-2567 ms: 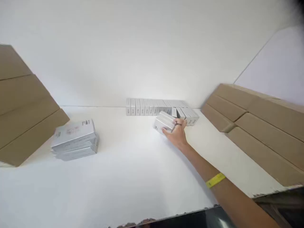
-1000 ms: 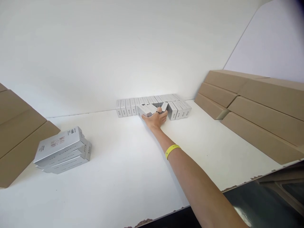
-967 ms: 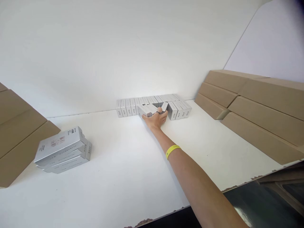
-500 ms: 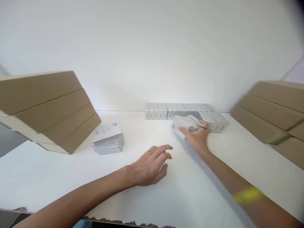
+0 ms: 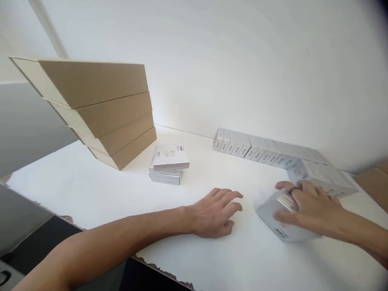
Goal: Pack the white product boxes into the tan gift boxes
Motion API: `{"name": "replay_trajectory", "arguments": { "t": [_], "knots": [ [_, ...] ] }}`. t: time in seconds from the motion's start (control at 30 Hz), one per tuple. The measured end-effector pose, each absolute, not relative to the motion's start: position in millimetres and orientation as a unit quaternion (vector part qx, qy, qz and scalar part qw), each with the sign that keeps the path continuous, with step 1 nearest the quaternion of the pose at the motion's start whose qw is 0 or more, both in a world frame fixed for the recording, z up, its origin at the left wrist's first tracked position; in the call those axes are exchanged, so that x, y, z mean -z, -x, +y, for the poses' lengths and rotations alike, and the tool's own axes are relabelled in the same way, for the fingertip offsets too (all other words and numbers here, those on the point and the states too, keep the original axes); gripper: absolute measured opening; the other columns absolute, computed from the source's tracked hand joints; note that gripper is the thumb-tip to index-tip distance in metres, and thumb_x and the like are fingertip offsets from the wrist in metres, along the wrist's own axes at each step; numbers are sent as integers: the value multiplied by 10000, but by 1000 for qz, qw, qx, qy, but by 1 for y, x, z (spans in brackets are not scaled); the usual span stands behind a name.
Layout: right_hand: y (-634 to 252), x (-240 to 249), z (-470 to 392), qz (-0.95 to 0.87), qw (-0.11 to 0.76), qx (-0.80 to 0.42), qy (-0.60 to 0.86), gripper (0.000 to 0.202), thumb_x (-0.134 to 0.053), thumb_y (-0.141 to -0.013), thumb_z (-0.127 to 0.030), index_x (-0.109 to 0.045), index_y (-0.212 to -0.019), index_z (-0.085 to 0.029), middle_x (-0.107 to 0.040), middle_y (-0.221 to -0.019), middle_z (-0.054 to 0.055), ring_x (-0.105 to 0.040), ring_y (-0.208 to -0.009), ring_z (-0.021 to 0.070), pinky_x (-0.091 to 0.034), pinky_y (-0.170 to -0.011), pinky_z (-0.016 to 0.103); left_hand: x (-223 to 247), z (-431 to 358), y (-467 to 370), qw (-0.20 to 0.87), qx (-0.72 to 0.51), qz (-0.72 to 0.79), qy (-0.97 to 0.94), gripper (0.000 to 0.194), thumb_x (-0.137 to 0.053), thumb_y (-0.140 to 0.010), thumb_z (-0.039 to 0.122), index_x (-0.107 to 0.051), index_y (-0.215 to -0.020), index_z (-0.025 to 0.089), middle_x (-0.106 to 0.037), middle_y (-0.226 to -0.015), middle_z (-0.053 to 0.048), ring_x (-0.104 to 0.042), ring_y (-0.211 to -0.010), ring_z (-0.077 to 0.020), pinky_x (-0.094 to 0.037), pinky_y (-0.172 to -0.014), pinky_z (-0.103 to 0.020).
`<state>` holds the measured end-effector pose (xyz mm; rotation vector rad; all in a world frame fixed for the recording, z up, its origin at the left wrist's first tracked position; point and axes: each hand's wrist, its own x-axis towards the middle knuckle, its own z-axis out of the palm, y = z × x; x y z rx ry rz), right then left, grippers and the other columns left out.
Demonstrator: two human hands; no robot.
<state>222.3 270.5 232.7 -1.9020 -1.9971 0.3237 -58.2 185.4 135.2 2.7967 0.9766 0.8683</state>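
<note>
My right hand (image 5: 312, 206) is closed around several small white boxes (image 5: 273, 210) held side by side, blurred by motion; a barcode shows on the near one. A dark ring is on one of its fingers. Just behind it, more white boxes (image 5: 327, 176) stand in front of a long row of the same boxes (image 5: 260, 147) along the wall. My left hand (image 5: 215, 212) is over the white table with its fingers apart, holding nothing. Up and to the left of it lies a short, uneven stack of white boxes (image 5: 169, 163).
Brown cartons (image 5: 115, 105) are stacked high at the left, close to the wall. Part of another brown carton (image 5: 372, 184) shows at the right edge. The table's (image 5: 106, 202) near edge is chipped.
My right hand has brought the gripped boxes away from the row, nearer to me. My left hand keeps its open pose. The view has swung left and tilted.
</note>
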Motion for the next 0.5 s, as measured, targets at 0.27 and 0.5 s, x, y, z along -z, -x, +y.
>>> {"name": "replay_trajectory", "arguments": {
  "t": [0.27, 0.5],
  "knots": [
    [-209, -243, 262, -726, -1, -120, 677, 693, -823, -341, -616, -662, -922, -274, -566, -963, 112, -569, -1011, 411, -492, -806, 587, -135, 182, 59, 64, -280, 348, -892, 377, -530, -843, 189, -451, -1204, 116, -439, -1435, -198, -443, -1298, -319, -436, -1036, -462],
    [-216, -274, 264, -733, 27, -175, 656, 722, -786, -497, -687, -618, -1082, -297, -531, -1035, 80, -616, -706, 244, -539, -492, 390, -135, 181, 61, 83, -284, 359, -885, 399, -543, -847, 190, -418, -1223, 142, -418, -1450, -213, -413, -1330, -339, -449, -1026, -513]
  ]
}}
